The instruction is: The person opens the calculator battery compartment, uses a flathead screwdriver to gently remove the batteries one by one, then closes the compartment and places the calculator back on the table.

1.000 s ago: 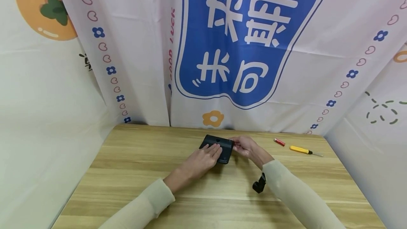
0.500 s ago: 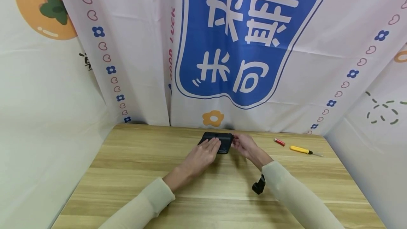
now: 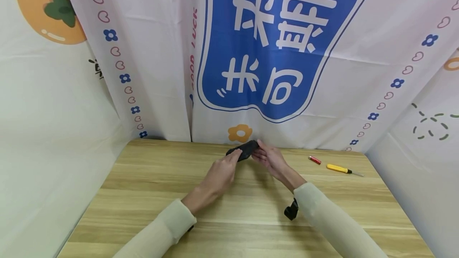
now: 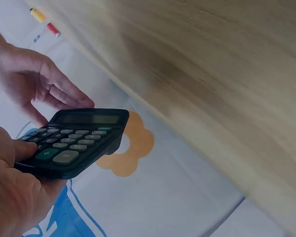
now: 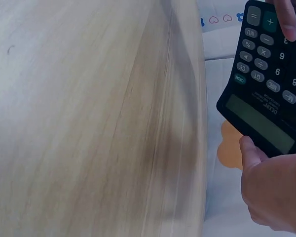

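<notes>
A black calculator [image 3: 246, 150] is held tilted over the back of the table, seen nearly edge-on in the head view. Its keys and display show in both wrist views. My left hand [image 3: 220, 174] grips the keypad end, thumb over the keys [image 4: 61, 143] and fingers underneath. At the display end, my right hand [image 3: 272, 162] holds the calculator; in the right wrist view its thumb [image 5: 249, 148] touches the edge beside the display. The right hand's other fingers are partly hidden there.
On the wooden table [image 3: 244, 226], right of the hands, lie a small red battery [image 3: 314, 160] and a yellow-handled screwdriver [image 3: 338, 168]. A white printed cloth [image 3: 161, 90] hangs right behind the table's back edge.
The calculator has tipped up from a flatter pose, its back first facing me, and moved slightly toward the cloth. My left hand went from flat fingers on its back to gripping it.
</notes>
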`<act>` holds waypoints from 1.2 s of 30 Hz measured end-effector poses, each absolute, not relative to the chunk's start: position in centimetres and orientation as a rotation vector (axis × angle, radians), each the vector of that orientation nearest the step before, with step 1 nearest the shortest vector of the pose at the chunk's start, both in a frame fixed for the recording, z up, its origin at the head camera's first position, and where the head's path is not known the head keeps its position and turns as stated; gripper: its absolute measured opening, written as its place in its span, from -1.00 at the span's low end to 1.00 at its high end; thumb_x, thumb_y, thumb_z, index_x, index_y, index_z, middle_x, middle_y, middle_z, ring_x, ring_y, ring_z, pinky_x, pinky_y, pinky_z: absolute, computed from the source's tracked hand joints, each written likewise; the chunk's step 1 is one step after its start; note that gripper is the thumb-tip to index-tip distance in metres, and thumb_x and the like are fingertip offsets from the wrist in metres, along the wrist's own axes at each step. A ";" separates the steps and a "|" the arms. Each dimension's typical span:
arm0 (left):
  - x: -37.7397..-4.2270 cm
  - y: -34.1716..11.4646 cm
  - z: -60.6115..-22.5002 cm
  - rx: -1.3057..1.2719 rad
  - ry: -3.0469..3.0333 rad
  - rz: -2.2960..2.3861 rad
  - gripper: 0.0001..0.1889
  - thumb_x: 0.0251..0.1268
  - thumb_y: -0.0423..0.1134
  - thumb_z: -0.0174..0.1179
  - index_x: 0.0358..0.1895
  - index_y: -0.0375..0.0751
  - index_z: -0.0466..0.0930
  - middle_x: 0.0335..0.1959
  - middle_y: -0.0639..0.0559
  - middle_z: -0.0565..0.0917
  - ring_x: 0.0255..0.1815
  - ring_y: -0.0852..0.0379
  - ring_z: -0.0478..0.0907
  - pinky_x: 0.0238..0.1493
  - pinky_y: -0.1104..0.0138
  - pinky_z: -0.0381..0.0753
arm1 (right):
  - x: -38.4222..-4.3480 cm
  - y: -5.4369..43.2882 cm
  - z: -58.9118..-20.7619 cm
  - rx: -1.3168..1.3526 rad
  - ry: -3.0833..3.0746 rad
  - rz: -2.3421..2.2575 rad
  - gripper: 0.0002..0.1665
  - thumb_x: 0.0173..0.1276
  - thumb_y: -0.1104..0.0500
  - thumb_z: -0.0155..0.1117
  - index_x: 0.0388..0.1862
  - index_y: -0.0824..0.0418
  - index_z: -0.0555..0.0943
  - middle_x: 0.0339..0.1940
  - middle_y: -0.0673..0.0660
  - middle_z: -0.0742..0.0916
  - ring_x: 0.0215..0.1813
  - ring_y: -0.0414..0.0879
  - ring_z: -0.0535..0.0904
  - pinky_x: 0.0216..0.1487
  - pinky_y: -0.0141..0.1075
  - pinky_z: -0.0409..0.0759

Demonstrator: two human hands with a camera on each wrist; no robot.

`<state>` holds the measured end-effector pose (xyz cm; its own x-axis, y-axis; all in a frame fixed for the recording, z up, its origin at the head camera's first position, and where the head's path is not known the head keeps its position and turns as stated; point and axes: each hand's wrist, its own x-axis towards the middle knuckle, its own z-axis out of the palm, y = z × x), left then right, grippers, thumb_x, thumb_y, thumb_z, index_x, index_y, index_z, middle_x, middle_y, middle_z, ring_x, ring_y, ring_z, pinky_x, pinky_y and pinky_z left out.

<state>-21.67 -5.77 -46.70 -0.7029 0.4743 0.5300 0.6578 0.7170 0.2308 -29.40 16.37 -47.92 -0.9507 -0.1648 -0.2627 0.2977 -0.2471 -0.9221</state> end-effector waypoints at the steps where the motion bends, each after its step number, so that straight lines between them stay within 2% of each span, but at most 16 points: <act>1: -21.7 -5.8 -46.7 -0.857 -2.489 -0.626 -0.54 0.49 -0.61 0.12 0.40 -0.51 0.45 0.28 -0.39 0.65 0.24 -0.22 0.69 0.18 0.15 0.72 | -29.4 16.3 -47.9 0.156 1.714 -2.273 -0.24 0.68 -0.08 0.18 0.47 0.55 0.42 0.26 0.39 0.72 0.22 0.04 0.73 0.40 -0.06 0.58; 3: -21.6 -5.9 -46.6 -0.838 -2.486 -0.724 -0.57 0.55 -0.59 0.07 0.42 -0.51 0.44 0.24 -0.41 0.67 0.14 -0.20 0.75 0.07 0.21 0.77 | -29.4 16.3 -47.9 0.152 1.723 -2.282 -0.18 0.65 -0.12 0.21 0.47 0.57 0.40 0.32 0.44 0.67 0.31 0.11 0.69 0.38 -0.07 0.59; 5: -21.6 -6.0 -46.5 -0.825 -2.469 -0.820 -0.58 0.57 -0.56 0.06 0.42 -0.52 0.44 0.20 -0.43 0.69 -0.05 -0.14 0.82 -0.13 0.28 0.81 | -29.3 16.3 -47.9 0.138 1.742 -2.285 -0.15 0.65 -0.13 0.21 0.48 0.58 0.38 0.35 0.48 0.62 0.37 0.18 0.64 0.35 -0.08 0.61; 8: -21.6 -6.0 -46.4 -0.814 -2.437 -0.926 -0.62 0.60 -0.52 0.08 0.39 -0.53 0.47 0.16 -0.42 0.71 -0.29 -0.03 0.82 -0.36 0.44 0.74 | -29.4 16.4 -48.1 0.127 1.770 -2.281 -0.19 0.66 -0.10 0.20 0.50 0.56 0.37 0.36 0.52 0.60 0.38 0.21 0.62 0.31 -0.10 0.65; 10: -21.7 -6.0 -46.4 -0.799 -2.433 -0.995 -0.63 0.60 -0.51 0.09 0.38 -0.51 0.48 0.15 -0.41 0.71 -0.38 0.02 0.79 -0.41 0.51 0.69 | -29.5 16.5 -48.2 0.128 1.787 -2.274 -0.25 0.67 -0.05 0.19 0.49 0.54 0.40 0.35 0.52 0.61 0.33 0.19 0.66 0.29 -0.10 0.66; 13: -21.7 -6.0 -46.4 -0.760 -2.441 -1.094 -0.62 0.58 -0.52 0.12 0.37 -0.48 0.50 0.14 -0.41 0.72 -0.35 0.02 0.79 -0.37 0.50 0.71 | -29.6 16.6 -48.6 0.126 1.817 -2.255 -0.32 0.65 0.01 0.24 0.46 0.51 0.46 0.30 0.48 0.66 0.23 0.10 0.74 0.31 -0.07 0.65; 17: -21.8 -5.9 -46.2 -0.705 -2.428 -1.179 -0.64 0.54 -0.52 0.17 0.32 -0.48 0.53 0.10 -0.42 0.74 -0.10 -0.15 0.82 -0.20 0.28 0.82 | -29.6 16.8 -48.9 0.092 1.861 -2.236 -0.38 0.63 0.07 0.28 0.41 0.52 0.52 0.17 0.37 0.76 0.13 0.03 0.78 0.37 0.00 0.61; 20: -21.9 -5.8 -46.1 -0.679 -2.394 -1.217 -0.68 0.53 -0.51 0.20 0.26 -0.52 0.56 0.01 -0.41 0.77 -0.06 -0.18 0.82 -0.15 0.17 0.83 | -29.6 17.0 -49.1 0.058 1.876 -2.238 -0.40 0.62 0.11 0.30 0.39 0.54 0.51 0.03 0.24 0.81 0.06 -0.03 0.79 0.37 0.01 0.61; 25: -22.1 -5.8 -46.3 -0.634 -2.367 -1.349 -0.68 0.55 -0.48 0.20 0.26 -0.54 0.57 0.01 -0.42 0.77 -0.04 -0.19 0.81 -0.11 0.15 0.83 | -29.6 17.2 -49.6 0.065 1.877 -2.232 -0.47 0.59 0.17 0.33 0.36 0.49 0.54 -0.09 0.03 0.79 -0.09 -0.15 0.76 0.30 -0.09 0.68; 29: -22.4 -5.9 -46.7 -0.596 -2.379 -1.481 -0.66 0.57 -0.46 0.18 0.30 -0.52 0.55 0.08 -0.42 0.74 0.07 -0.23 0.77 -0.04 0.17 0.81 | -29.4 17.3 -49.9 0.064 1.872 -2.219 -0.67 0.57 0.21 0.35 0.18 0.39 0.63 -0.16 -0.01 0.80 -0.14 -0.15 0.75 0.26 -0.07 0.69; 30: -22.5 -5.9 -46.7 -0.585 -2.381 -1.508 -0.67 0.57 -0.46 0.18 0.29 -0.51 0.56 0.07 -0.40 0.75 0.02 -0.19 0.79 -0.06 0.22 0.81 | -29.4 17.3 -50.0 0.060 1.870 -2.217 -0.70 0.57 0.22 0.36 0.14 0.37 0.65 -0.16 -0.01 0.81 -0.13 -0.15 0.76 0.23 -0.08 0.70; 32: -22.6 -6.0 -46.8 -0.571 -2.388 -1.557 -0.67 0.59 -0.46 0.17 0.29 -0.51 0.57 -0.04 -0.36 0.78 -0.24 -0.08 0.80 -0.25 0.34 0.80 | -29.4 17.4 -50.1 0.056 1.876 -2.211 -0.78 0.56 0.23 0.36 0.06 0.33 0.68 -0.20 -0.01 0.82 -0.16 -0.15 0.76 0.16 -0.10 0.73; 34: -22.9 -6.2 -46.8 -0.569 -2.393 -1.581 -0.68 0.59 -0.46 0.17 0.28 -0.51 0.58 -0.16 -0.31 0.79 -0.51 0.07 0.67 -0.46 0.42 0.68 | -29.4 17.5 -50.1 0.052 1.912 -2.190 -0.83 0.55 0.23 0.37 0.00 0.30 0.70 -0.25 -0.03 0.82 -0.21 -0.18 0.74 0.09 -0.14 0.74; 36: -23.1 -6.4 -46.9 -0.567 -2.403 -1.609 -0.69 0.59 -0.45 0.16 0.27 -0.52 0.59 -0.22 -0.29 0.79 -0.67 0.17 0.46 -0.59 0.45 0.52 | -29.5 17.6 -50.0 0.039 1.982 -2.153 -0.86 0.54 0.22 0.39 -0.07 0.29 0.71 -0.32 -0.04 0.79 -0.28 -0.19 0.68 0.02 -0.17 0.75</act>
<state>-23.06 -6.35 -46.86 -0.9078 0.2048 0.3660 0.4164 0.3362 0.8447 -29.53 17.64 -50.00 -0.9766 -0.1394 -0.1638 0.1747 -0.0702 -0.9821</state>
